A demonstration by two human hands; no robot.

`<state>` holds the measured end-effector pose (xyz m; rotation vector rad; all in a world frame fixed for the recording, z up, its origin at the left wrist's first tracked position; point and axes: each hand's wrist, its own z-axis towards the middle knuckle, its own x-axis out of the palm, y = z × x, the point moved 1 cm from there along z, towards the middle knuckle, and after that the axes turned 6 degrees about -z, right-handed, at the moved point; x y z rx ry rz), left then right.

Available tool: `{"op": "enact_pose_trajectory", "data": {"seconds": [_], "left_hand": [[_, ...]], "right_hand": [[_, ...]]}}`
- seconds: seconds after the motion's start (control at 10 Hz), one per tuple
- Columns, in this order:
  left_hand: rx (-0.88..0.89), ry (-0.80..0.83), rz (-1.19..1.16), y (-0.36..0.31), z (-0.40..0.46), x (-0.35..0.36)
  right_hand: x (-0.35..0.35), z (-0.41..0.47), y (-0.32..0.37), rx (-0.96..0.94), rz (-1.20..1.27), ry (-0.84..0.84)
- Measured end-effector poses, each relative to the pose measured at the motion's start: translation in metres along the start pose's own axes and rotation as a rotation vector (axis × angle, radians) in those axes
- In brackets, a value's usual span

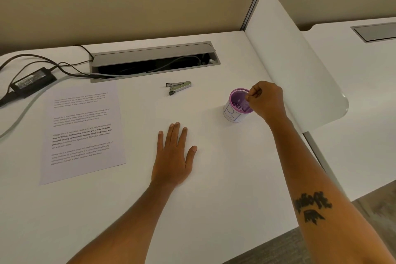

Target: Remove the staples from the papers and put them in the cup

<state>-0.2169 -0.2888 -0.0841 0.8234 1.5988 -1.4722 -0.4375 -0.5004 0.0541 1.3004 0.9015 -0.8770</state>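
A purple mesh cup point(236, 107) with a white paper label stands on the white desk point(214, 178), right of centre. My right hand point(265, 98) hovers over the cup's right rim, fingertips pinched together; a staple between them is too small to make out. My left hand point(173, 154) lies flat on the desk with fingers spread, holding nothing. Printed sheets of paper point(83, 133) lie at the left. A metal staple remover point(178, 87) rests behind my left hand, near the cable tray.
An open grey cable tray point(154, 61) is sunk into the desk at the back. A black power adapter point(32, 81) with cables lies at the far left. A white divider panel point(295, 66) stands on the right side, with the neighbouring desk point(364, 92) beyond it.
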Motion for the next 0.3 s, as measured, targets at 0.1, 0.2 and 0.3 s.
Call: {"op": "enact_pose_trajectory", "data": {"seconds": [0.1, 0.2, 0.3], "left_hand": [[0.002, 0.003, 0.012, -0.0011, -0.0010, -0.0004], [0.004, -0.005, -0.002, -0.0017, -0.0013, -0.0012], [-0.004, 0.002, 0.002, -0.0009, -0.0006, 0.0003]], "right_hand": [[-0.0020, -0.0009, 0.0013, -0.015, -0.011, -0.001], [-0.0018, -0.0010, 0.0012, 0.004, 0.008, 0.006], [0.0026, -0.0047, 0.0000, -0.023, 0.047, -0.029]]}}
